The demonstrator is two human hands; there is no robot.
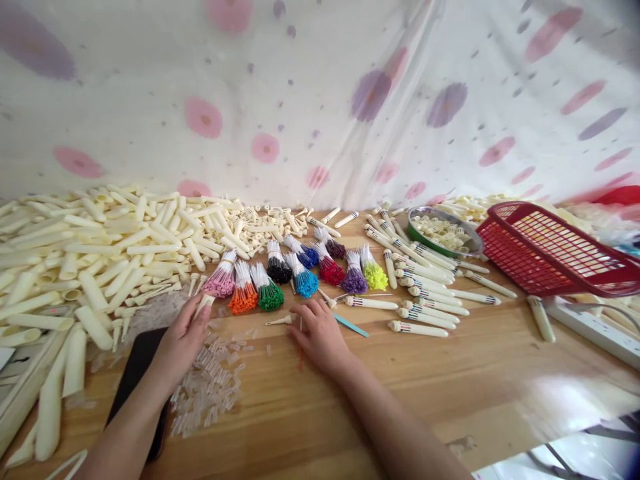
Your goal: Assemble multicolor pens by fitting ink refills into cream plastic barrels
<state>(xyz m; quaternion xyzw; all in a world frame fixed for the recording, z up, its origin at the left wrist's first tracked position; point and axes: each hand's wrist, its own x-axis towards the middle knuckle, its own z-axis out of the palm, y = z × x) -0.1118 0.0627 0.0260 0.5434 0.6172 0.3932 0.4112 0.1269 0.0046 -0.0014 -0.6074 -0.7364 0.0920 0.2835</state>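
Cream piece point(205, 304), left of centre, is pinched in the left hand point(186, 328), perhaps for steadiness. Whether the right hand point(320, 335), fingers curled down, grips anything, I cannot tell. Refill bundles point(305, 283) lie just beyond, apparently colour-sorted for reach.

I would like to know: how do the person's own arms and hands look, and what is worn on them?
The left hand and right hand wear no gloves. No sleeves cover the visible forearms, and neither wrist shows a watch or bracelet.
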